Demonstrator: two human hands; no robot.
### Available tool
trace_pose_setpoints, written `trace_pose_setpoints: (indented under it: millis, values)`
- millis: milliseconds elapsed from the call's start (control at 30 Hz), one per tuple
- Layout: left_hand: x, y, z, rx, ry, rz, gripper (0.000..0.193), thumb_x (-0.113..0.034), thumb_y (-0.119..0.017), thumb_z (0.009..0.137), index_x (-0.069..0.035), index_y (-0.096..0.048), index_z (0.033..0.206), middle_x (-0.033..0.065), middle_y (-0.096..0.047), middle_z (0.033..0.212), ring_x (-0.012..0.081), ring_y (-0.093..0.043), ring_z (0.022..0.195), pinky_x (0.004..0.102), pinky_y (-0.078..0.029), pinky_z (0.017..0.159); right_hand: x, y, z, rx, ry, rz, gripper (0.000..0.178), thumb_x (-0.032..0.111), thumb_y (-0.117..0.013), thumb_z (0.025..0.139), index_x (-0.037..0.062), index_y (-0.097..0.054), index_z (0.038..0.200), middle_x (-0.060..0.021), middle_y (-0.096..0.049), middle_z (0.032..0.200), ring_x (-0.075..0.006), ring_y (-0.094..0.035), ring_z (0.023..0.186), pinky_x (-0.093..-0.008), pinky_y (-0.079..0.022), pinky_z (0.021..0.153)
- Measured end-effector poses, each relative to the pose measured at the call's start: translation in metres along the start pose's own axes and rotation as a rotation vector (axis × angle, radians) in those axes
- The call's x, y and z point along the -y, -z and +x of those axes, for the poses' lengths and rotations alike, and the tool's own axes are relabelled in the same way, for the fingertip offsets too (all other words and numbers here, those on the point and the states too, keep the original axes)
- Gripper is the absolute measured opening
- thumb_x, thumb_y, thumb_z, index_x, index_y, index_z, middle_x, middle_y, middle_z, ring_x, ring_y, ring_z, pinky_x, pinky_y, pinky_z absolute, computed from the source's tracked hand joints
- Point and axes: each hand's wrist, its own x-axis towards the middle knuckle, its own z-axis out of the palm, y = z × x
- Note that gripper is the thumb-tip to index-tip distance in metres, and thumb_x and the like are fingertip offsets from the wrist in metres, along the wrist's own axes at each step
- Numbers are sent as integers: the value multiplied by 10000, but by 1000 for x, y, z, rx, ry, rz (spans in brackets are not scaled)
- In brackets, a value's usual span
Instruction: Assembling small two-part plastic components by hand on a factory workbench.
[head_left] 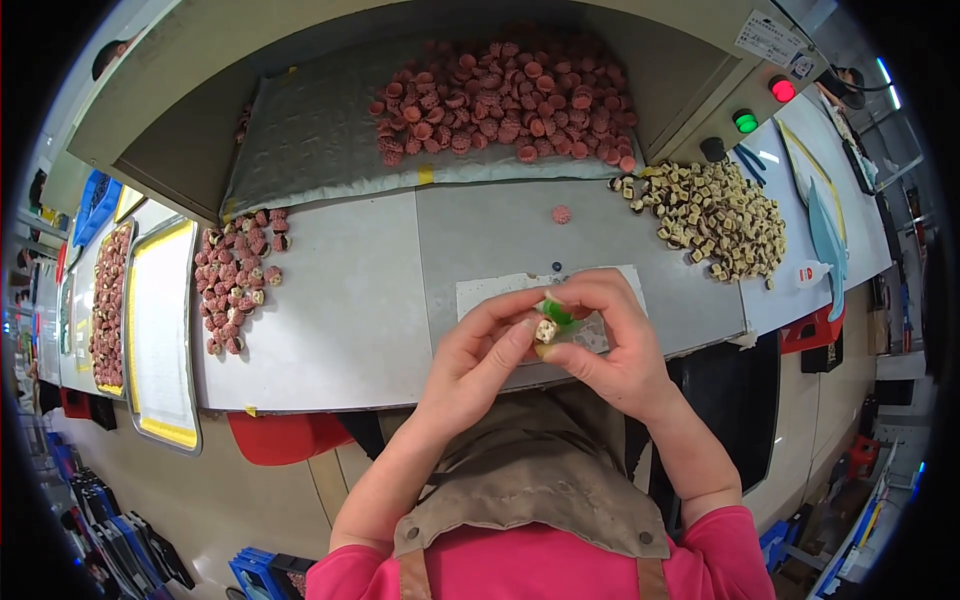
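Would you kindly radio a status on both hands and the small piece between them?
Left hand, right hand: bare, close together. Small cream speckled piece: held at left thumb. Bright green object: close beside, contact unclear.

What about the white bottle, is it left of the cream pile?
No, the white bottle is to the right of the cream pile.

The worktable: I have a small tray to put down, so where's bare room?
Widest: bare tabletop between the left pink heap and white mat. Narrower: between that mat and the cream-brown heap. Crowded: both heaps, and the mat, beneath the left hand and right hand.
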Motion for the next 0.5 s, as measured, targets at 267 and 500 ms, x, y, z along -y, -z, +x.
trace_pose_setpoints:
  millis: [267, 500]
  values:
    - [4, -4, 1, 53, -86, -1, 473, -161, -580, 945, -7, -409, 1358, 86, -576, 1116, 130, -550, 1043, 276, -460, 890, -5, -1, -1, 93, -80, 114, 287, 129, -749, 769, 80, -649, 1034, -81, -539, 1047, -224, -541, 949, -302, -478, 798]
    - [6, -9, 0, 49, -84, 231, 569, -158, -631, 905, 0, -366, 1384, 93, -563, 1135, 128, -551, 1030, 277, -454, 894, -15, -6, -1, 56, -29, 83, 246, 136, -756, 762, 83, -658, 982, -64, -560, 968, -208, -543, 908, -294, -478, 763]
